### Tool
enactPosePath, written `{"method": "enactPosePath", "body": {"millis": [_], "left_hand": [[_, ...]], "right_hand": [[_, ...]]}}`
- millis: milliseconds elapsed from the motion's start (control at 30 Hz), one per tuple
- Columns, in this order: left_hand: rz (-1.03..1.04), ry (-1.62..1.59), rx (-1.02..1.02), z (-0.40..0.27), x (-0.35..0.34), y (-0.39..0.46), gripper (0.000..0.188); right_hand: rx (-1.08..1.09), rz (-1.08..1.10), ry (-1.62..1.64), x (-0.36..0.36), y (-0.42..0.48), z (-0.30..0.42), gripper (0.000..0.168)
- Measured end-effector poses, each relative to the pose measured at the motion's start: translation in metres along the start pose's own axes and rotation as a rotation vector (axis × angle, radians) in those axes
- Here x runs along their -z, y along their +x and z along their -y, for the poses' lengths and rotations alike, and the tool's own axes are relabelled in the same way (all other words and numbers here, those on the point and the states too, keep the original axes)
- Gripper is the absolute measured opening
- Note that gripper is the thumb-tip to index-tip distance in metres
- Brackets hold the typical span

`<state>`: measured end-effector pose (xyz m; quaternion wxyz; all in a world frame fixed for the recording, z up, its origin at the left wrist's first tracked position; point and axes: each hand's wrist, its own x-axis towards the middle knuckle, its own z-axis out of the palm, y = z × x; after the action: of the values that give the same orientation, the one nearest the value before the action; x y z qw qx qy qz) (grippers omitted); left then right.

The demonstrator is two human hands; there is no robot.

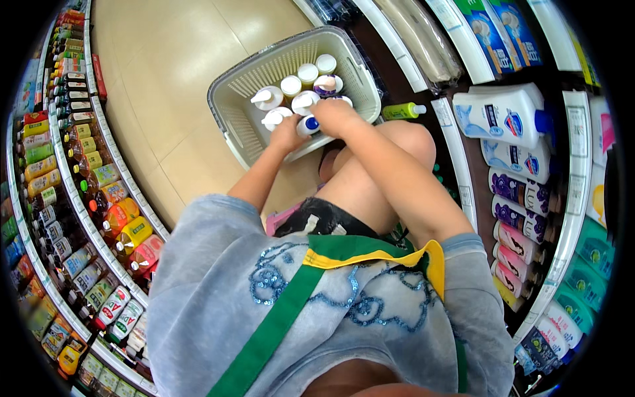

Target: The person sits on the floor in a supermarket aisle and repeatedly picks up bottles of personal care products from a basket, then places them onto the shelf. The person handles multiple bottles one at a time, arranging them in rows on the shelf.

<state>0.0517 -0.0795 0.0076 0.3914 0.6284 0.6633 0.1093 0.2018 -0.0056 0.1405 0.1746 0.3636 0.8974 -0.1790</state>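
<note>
A grey perforated plastic basket [233,106] stands on the floor before me, with several bottles upright in it. Both my hands reach into its near side. My left hand [287,135] holds a white bottle with a blue cap [309,124] at its side, close to a white pump bottle [274,118]. Just right of the blue cap, my right hand [338,117] reaches down by a white pump-top bottle [303,102]; its fingertips are partly hidden. Another white pump bottle [268,98], white-capped bottles [307,73] and a purple-and-white pump bottle [327,85] stand behind.
A green bottle [403,110] lies by the basket's right side, near my bent knee [414,144]. Shelves of body-wash bottles [501,116] rise close on the right. Across the tiled floor [149,99], drink shelves [119,213] line the left.
</note>
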Motion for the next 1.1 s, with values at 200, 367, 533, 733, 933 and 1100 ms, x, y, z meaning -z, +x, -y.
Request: {"method": "enactPosePath", "body": {"millis": [200, 367, 533, 733, 933, 1100], "left_hand": [[0.048, -0.021, 0.127, -0.020, -0.009, 0.010, 0.059], [0.008, -0.023, 0.158, -0.025, -0.014, 0.010, 0.047], [0.028, -0.037, 0.229, -0.031, -0.011, 0.011, 0.045], [-0.163, -0.248, -0.061, -0.009, -0.018, 0.002, 0.048], [-0.259, -0.293, -0.313, -0.051, 0.047, -0.038, 0.052], [-0.345, -0.276, -0.527, -0.114, 0.115, -0.072, 0.051]], "right_hand": [[0.104, 0.133, -0.086, -0.065, 0.043, -0.003, 0.015], [0.213, 0.065, -0.165, -0.086, 0.058, -0.002, 0.018], [0.292, 0.062, -0.109, -0.083, 0.062, -0.006, 0.019], [0.314, 0.025, -0.009, -0.036, 0.044, 0.003, 0.016], [0.239, -0.137, 0.026, 0.042, -0.024, 0.025, 0.015], [0.239, -0.385, 0.149, 0.112, -0.089, 0.035, 0.027]]}}
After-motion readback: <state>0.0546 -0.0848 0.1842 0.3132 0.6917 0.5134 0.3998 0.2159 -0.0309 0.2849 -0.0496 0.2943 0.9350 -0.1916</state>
